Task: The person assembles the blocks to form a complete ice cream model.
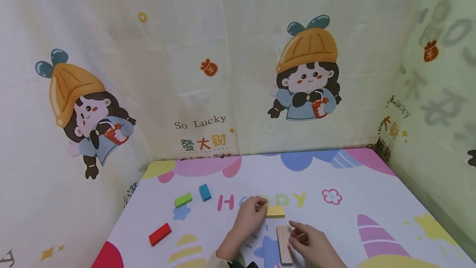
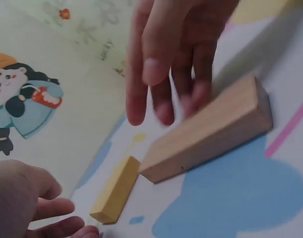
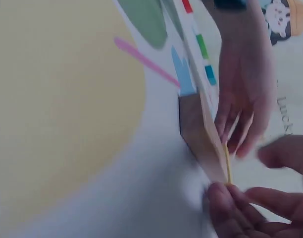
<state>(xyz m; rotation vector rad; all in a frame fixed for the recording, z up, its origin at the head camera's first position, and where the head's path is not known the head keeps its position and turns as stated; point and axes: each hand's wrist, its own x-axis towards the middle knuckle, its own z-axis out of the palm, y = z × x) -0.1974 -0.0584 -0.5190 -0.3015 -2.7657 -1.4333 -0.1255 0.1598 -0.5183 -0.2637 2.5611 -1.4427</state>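
A plain wooden block [image 1: 284, 245] lies lengthwise on the table, and a shorter yellow block [image 1: 275, 211] rests just beyond its far end. My left hand [image 1: 253, 213] is beside the yellow block's left end, its fingers loosely bent and nothing held. In the left wrist view a small gap shows between those fingers [image 2: 55, 218] and the yellow block [image 2: 116, 191]. To the right of the wooden block, my right hand [image 1: 312, 243] has its thumb and fingers loosely spread close to the block's side. The left wrist view shows no block in that right hand [image 2: 178, 54].
Off to the left lie a red block [image 1: 160, 234], a green block [image 1: 183, 200] and a blue block [image 1: 205, 192], each apart from the others. The patterned tabletop [image 1: 331, 222] is backed by a printed cloth [image 1: 249, 73] on the far side and both flanks.
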